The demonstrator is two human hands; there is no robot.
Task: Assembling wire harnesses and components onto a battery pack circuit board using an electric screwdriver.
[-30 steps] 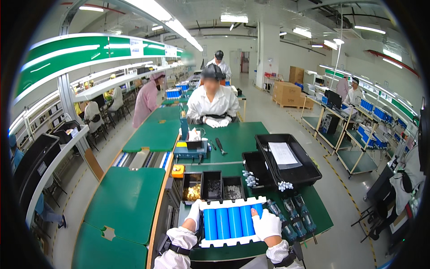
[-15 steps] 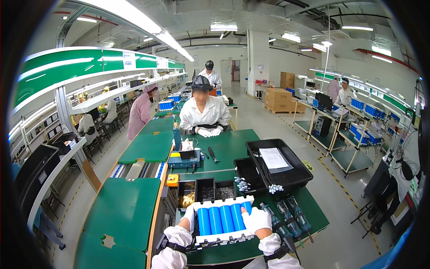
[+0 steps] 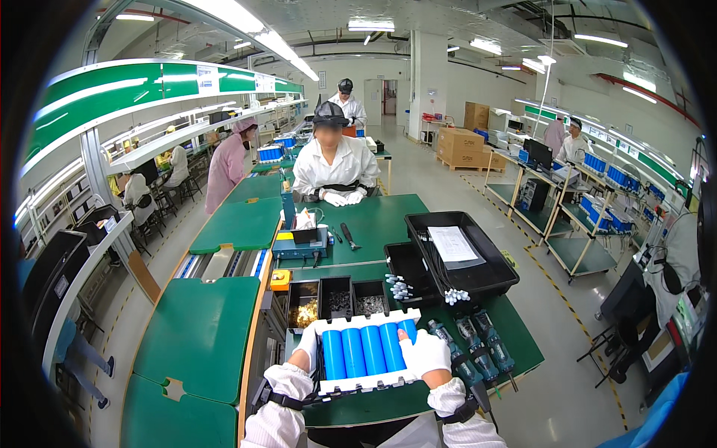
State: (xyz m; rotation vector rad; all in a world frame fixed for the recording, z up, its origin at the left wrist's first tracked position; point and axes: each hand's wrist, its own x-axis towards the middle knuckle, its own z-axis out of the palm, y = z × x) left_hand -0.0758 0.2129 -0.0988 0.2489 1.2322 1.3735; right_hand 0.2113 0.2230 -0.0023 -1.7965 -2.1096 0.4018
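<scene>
A battery pack (image 3: 364,351) of several blue cylindrical cells in white plastic end frames is held between my two gloved hands, slightly tilted. My left hand (image 3: 305,349) grips its left side, with dark wires beside the fingers. My right hand (image 3: 426,352) clasps the right side, the thumb on top near the last blue cell. Just beyond the pack stand small black bins, one with brass-coloured parts (image 3: 303,305), others with dark parts (image 3: 337,302) and silvery parts (image 3: 370,305). To the right of my right hand lie several teal power screwdrivers (image 3: 478,347).
A large black tray (image 3: 497,278) holds papers and wires with pale connectors. Behind the bins stand a blue device (image 3: 302,246) and a black-handled tool (image 3: 349,234). Green boards (image 3: 196,328) cover the conveyor at left. A co-worker (image 3: 334,166) in white sits across the bench.
The battery pack has tilted slightly, its right end now higher, with both hands still on it. The whole view has shifted a little.
</scene>
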